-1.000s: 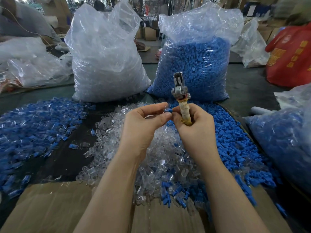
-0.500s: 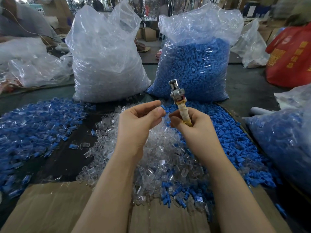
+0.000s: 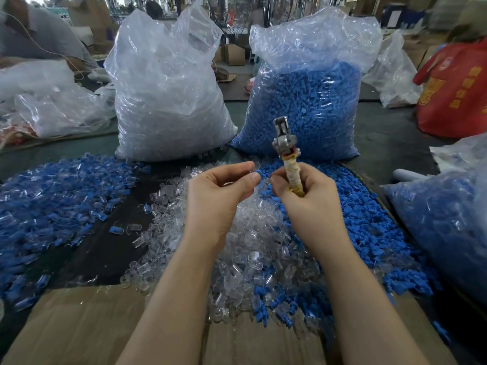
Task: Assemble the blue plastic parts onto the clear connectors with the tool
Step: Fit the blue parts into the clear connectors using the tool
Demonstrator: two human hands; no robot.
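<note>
- Blue parts (image 3: 369, 222) are heaped loose on the table's right side, spilling toward the near cardboard (image 3: 79, 330)
- clear connectors (image 3: 253, 248) sit in a pile right in the middle, under both hands
- left hand (image 3: 218, 201) has its fingers curled, thumb and forefinger pinching something small; there's a blue bit (image 3: 259, 172) right at the fingertips, but I can't tell whether it's held or just part of the heap behind
- right hand (image 3: 308, 201) is wrapped around the tool (image 3: 286, 151), gripping its taped handle, metal head pointing up and away
- hands are close together but not touching, held above the clear pile
- mixed pile (image 3: 52, 196) of blue-and-clear pieces spreads over the left of the table
- two big plastic bags stand at the back: clear bag (image 3: 168, 101) on the left, blue bag (image 3: 305, 106) on the right, just beside each other
- red bag (image 3: 453, 93) far right, another bag of blue stuff (image 3: 448, 227) at the right edge
- a person in a grey shirt (image 3: 39, 35) is at the top left corner
</note>
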